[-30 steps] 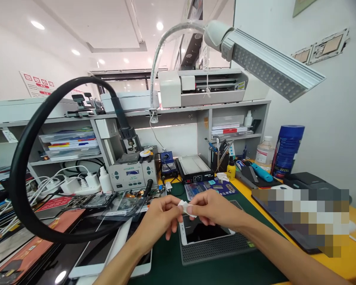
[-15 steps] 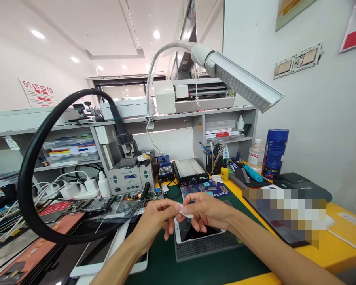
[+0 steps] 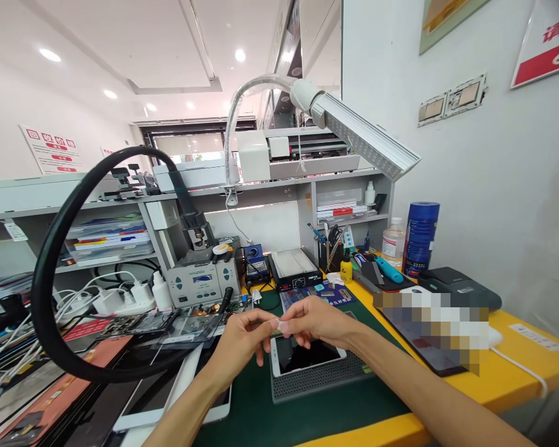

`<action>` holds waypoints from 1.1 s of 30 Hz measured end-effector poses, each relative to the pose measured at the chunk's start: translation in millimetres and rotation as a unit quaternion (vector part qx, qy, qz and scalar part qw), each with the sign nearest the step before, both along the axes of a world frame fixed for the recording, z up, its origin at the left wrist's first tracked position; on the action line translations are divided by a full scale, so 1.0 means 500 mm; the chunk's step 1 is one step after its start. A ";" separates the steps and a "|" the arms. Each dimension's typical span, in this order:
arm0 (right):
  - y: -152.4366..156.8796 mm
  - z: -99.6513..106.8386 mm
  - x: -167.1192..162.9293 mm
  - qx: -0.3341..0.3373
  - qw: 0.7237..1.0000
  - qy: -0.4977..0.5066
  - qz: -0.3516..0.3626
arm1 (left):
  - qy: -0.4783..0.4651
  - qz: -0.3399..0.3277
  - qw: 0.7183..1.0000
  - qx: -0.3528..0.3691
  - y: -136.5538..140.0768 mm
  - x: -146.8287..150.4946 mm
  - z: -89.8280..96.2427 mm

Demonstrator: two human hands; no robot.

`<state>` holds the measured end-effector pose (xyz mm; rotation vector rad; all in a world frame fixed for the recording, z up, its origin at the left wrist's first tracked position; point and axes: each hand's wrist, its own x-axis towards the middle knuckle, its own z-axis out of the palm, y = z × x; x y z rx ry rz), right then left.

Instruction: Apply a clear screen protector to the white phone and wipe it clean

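My left hand and my right hand meet above the bench, fingertips almost touching. Between the thumbs and forefingers of both is a small white piece, thin like tissue or tape; most of it is hidden by the fingers. Just below lies a white-framed phone with a dark screen facing up. It rests on a grey perforated pad, and my right hand covers part of its far edge. Neither hand touches the phone.
A green mat covers the yellow bench. At left are a white tablet, a hot-air station and its looping black hose. At right lies a dark tablet. A small yellow bottle stands behind.
The view has shifted slightly. Less of the white piece shows between my fingers, and my right fingers have drawn in closer. More of the phone's screen is visible.
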<state>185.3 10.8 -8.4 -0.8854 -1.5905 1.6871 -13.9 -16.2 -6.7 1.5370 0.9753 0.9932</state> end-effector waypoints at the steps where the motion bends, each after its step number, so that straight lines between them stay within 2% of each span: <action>1: 0.000 0.002 0.000 0.010 1.000 -0.014 -0.001 | 0.008 0.001 1.000 0.006 0.000 -0.001 0.000; 5: -0.002 0.009 0.002 0.031 0.999 -0.032 -0.005 | 0.028 0.007 0.999 0.022 0.001 -0.003 0.002; 11: -0.007 0.020 0.002 0.052 0.997 -0.056 0.027 | 0.067 0.007 0.997 0.037 0.003 0.000 -0.002; 18: 0.006 0.012 0.013 0.069 0.992 -0.101 -0.015 | 0.103 0.038 0.991 0.079 -0.002 0.007 -0.001; 22: 0.011 0.015 0.016 0.105 0.987 -0.119 -0.024 | 0.123 0.037 0.986 0.107 -0.005 0.010 -0.004; 27: 0.015 0.017 0.056 0.176 0.963 -0.172 -0.115 | 0.145 0.071 0.974 0.161 -0.005 0.000 -0.012; 30: 0.010 0.012 0.109 0.178 0.950 -0.198 -0.162 | 0.161 0.099 0.963 0.190 -0.006 -0.008 -0.003; 33: -0.006 0.001 0.150 0.184 0.938 -0.225 -0.191 | 0.201 0.082 0.952 0.218 -0.004 -0.011 0.019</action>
